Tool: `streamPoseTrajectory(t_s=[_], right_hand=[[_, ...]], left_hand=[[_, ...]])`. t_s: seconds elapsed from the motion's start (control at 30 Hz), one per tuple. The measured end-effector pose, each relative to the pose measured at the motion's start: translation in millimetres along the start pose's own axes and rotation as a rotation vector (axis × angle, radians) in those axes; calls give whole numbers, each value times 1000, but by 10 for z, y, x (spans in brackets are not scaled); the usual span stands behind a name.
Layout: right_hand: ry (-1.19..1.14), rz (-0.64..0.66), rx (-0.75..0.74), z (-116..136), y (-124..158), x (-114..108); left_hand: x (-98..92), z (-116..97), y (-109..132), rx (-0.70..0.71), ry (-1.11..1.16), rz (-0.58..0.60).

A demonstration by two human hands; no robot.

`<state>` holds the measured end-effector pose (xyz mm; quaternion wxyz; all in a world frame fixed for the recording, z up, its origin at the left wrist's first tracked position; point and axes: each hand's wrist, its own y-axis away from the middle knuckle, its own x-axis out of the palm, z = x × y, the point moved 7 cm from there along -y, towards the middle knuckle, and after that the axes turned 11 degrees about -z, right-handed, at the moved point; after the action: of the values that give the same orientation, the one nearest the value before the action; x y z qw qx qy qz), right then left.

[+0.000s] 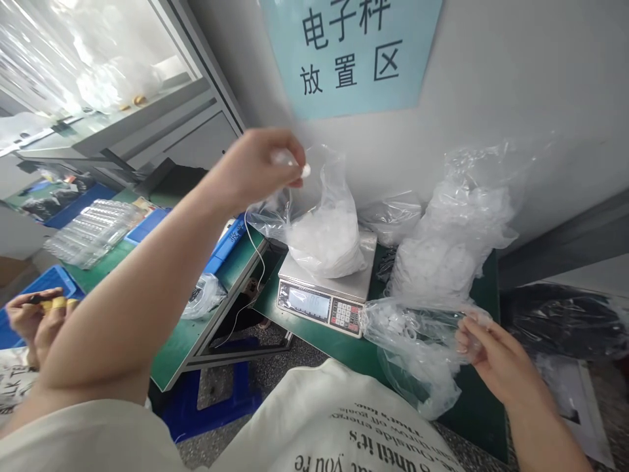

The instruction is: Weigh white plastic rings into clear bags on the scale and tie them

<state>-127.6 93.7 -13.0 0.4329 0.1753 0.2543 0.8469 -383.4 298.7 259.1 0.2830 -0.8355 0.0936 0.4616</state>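
Raised above a digital counting scale (309, 303), my left hand (268, 160) pinches a small white piece (306, 171) between thumb and fingers. Just below and to its right, an open clear bag (327, 239) full of white parts rests on the scale's metal pan. My right hand (484, 354) grips the edge of another clear bag (417, 367), which lies slack at the front of the green table. Some white ring-shaped parts (400, 322) show inside that second bag. The scale's display is too blurred to read.
A large bag of white rings (435, 262) stands right of the scale, with a smaller bag (393, 216) behind. Black bags (565, 321) lie at far right. On the left bench are clear trays (93, 233) and blue bins; a co-worker's hands (42, 314) hold something yellow there.
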Motion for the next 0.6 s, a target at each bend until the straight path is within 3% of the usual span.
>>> streamPoseTrajectory(t_s=[0.07,0.13,0.17,0.23,0.33,0.4,0.43,0.5,0.53,0.6], right_hand=[[37,10,-15,-5,-16,-15],[73,29,-37,-7,-35,-31],[93,36,-44,-13,-46,-42],[129,25,-47,-33,-71,-85],[154,-7,-64,-47,-93,-150],[154,-4,-80,-43,-89,-158],[153,-2,-84,-41,-85,-155],[146,-19,-78,-37,-83,-156],[144,-27,-74,-34,-87,-156],[172,-22,-74,-21,-100,-153]], left_hand=[[-174,-240,224,113,205,-148],[42,-505,492,239,477,-53],[334,-641,642,288,563,114],[1097,-852,952,315,640,466],[2258,-912,1314,228,427,849],[2698,-894,1423,257,266,954],[2790,-881,1429,279,218,968],[2726,-866,1359,324,180,932],[2587,-868,1298,353,178,896],[2130,-887,1149,411,201,788]])
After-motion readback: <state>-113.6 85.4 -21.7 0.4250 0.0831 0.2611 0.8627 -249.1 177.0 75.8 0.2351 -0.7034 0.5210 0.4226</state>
